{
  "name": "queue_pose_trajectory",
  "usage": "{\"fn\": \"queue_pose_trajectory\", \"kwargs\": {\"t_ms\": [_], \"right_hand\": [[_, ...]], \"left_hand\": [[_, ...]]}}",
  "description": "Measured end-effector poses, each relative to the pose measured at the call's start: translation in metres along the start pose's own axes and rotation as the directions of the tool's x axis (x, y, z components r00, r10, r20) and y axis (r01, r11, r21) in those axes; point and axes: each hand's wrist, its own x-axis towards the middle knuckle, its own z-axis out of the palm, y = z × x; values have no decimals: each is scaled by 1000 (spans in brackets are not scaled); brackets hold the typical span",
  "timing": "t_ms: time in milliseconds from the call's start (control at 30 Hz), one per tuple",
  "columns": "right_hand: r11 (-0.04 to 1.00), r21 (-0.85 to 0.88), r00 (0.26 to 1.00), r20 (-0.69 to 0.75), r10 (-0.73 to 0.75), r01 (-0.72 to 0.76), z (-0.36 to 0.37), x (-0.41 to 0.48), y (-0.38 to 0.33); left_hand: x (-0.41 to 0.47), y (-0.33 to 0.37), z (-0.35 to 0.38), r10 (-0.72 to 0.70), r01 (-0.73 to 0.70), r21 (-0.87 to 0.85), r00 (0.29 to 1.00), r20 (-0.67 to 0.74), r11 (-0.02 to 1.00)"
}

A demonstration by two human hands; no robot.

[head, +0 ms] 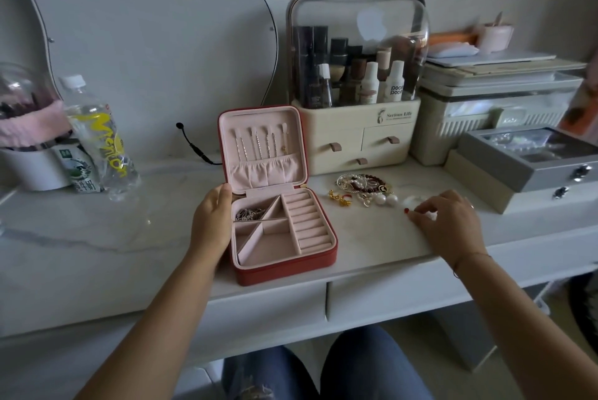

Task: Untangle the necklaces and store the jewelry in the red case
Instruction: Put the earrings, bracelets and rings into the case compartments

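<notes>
The red case (284, 267) lies open on the white dresser top, pink inside. Several necklaces (259, 142) hang from hooks in its upright lid. A silver chain (248, 214) sits in its back-left compartment. My left hand (210, 218) rests against the case's left side, thumb at the hinge corner. To the right lies a heap of jewelry (362, 187) with pearls, gold pieces and dark red beads. My right hand (448, 225) is just right of the heap, fingertips pinched on a small red piece (406, 211) on the tabletop.
A cream cosmetics organizer (359, 140) with a clear dome stands behind the case. Grey jewelry boxes (530, 169) and stacked bins sit at the right. A plastic bottle (97, 134) and a milk carton (76, 169) stand at the left. A black cable (194, 147) lies behind.
</notes>
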Motion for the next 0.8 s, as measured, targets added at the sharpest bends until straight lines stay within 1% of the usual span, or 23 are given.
{"fn": "queue_pose_trajectory", "kwargs": {"t_ms": [67,133,233,300,367,400,467,500,567,633,700,733,800], "right_hand": [[1000,-8,1000,26,4,-4,2,0,-1],[999,47,1000,25,-1,0,3,-1,-2],[969,240,996,-80,-45,63,-15,-3,-17],[929,363,993,-110,-30,68,-34,-2,-37],[849,520,994,-89,-61,98,-52,-2,-63],[779,617,994,-52,-101,111,-59,-3,-79],[605,793,978,57,-199,76,-65,-9,-109],[547,836,962,111,-251,47,-64,-13,-122],[501,866,913,196,-357,10,-55,-22,-147],[514,858,851,281,-443,-15,-39,-31,-164],[582,813,782,378,-495,-24,-22,-41,-174],[621,784,758,407,-509,-4,-14,-45,-176],[681,727,752,401,-523,86,0,-48,-178]], "left_hand": [[0,0,0,0,0,4,1000,-1,1000],[1,-2,1,-7,7,7,1000,0,1000],[2,-4,0,-9,9,18,1000,1,1000],[1,-4,1,-11,11,33,1000,2,999],[1,-4,1,-19,19,16,1000,10,1000],[2,-5,1,-25,25,2,1000,14,1000],[3,-6,0,-27,28,-4,999,19,1000],[3,-7,0,-25,25,5,999,23,1000],[3,-7,0,-17,16,22,999,32,1000],[2,-7,-1,-8,7,25,999,39,1000],[1,-6,-2,-2,0,41,999,51,999],[1,-6,-2,-1,-2,50,998,56,999],[1,-5,-2,-5,3,43,998,56,999]]}}
